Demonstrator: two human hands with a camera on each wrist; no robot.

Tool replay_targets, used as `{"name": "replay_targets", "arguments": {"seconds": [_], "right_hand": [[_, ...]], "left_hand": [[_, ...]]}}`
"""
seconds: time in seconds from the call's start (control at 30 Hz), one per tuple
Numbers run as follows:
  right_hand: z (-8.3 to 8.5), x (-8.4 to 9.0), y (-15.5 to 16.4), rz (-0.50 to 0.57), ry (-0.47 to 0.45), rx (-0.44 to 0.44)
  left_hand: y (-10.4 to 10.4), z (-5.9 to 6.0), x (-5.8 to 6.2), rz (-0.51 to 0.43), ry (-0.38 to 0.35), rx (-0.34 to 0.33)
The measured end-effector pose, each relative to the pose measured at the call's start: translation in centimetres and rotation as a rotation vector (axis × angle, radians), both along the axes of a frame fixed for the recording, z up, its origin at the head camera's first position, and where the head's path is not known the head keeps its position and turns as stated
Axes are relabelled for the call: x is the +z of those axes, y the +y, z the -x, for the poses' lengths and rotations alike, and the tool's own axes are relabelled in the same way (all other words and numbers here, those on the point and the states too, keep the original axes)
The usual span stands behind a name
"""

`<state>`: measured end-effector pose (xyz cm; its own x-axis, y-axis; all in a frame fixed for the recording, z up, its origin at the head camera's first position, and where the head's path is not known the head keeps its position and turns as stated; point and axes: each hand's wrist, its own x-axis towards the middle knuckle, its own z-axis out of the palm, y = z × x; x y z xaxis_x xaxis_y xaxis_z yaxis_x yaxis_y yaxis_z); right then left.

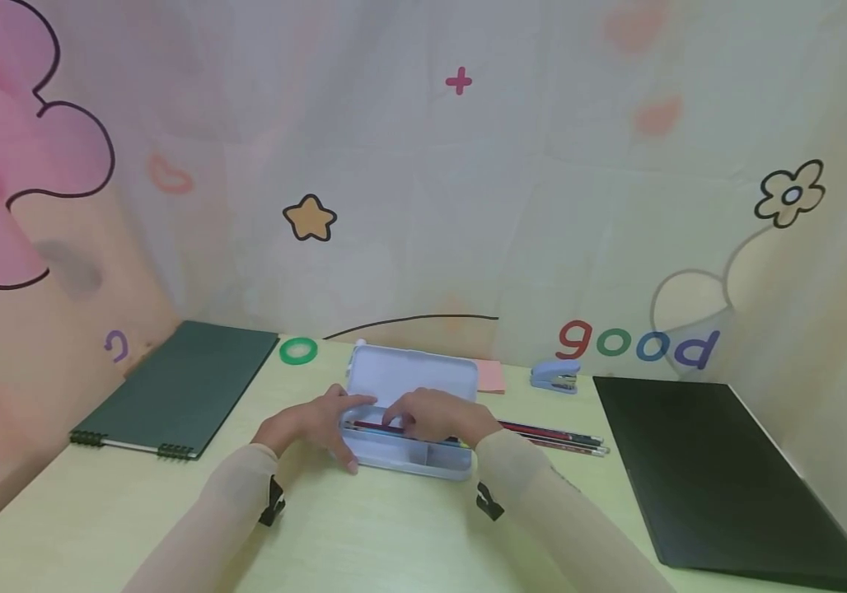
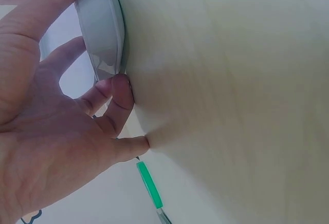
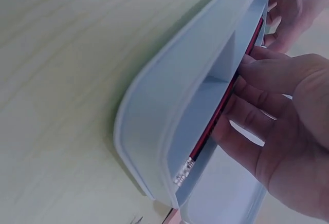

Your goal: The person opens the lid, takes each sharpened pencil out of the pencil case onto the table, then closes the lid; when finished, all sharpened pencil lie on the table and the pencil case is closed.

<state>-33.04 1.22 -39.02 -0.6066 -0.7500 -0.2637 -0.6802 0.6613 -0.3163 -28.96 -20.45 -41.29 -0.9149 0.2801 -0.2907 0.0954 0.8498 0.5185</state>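
A pale blue pencil case [image 1: 394, 459] lies on the table with its lid [image 1: 416, 371] tipped back. My left hand [image 1: 317, 418] spans the case's left end, thumb in front and fingers toward the back; in the left wrist view the thumb and fingertips grip that end. Inside the case, my right hand [image 1: 434, 414] pinches a red and black pencil [image 3: 218, 111] between thumb and fingers. The pencil lies lengthwise along the compartment, its silvery end [image 3: 184, 171] near the case's right end. A small divider [image 3: 224, 57] stands inside the case. The hand partly covers the pencil.
Several pencils [image 1: 557, 436] lie right of the case. Behind are pink sticky notes [image 1: 491, 377] and a blue stapler [image 1: 553, 376]. A green tape roll [image 1: 285, 354] and dark green spiral notebook [image 1: 186, 383] lie left; a black folder [image 1: 720, 473] lies right.
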Motion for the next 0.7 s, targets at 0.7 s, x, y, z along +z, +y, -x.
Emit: {"name": "replay_targets", "arguments": {"seconds": [0.7], "right_hand": [[0.6,1.1,0.8,0.021,-0.028,0.039]], "left_hand": [[0.1,-0.1,0.3,0.003,-0.022,0.014]]}}
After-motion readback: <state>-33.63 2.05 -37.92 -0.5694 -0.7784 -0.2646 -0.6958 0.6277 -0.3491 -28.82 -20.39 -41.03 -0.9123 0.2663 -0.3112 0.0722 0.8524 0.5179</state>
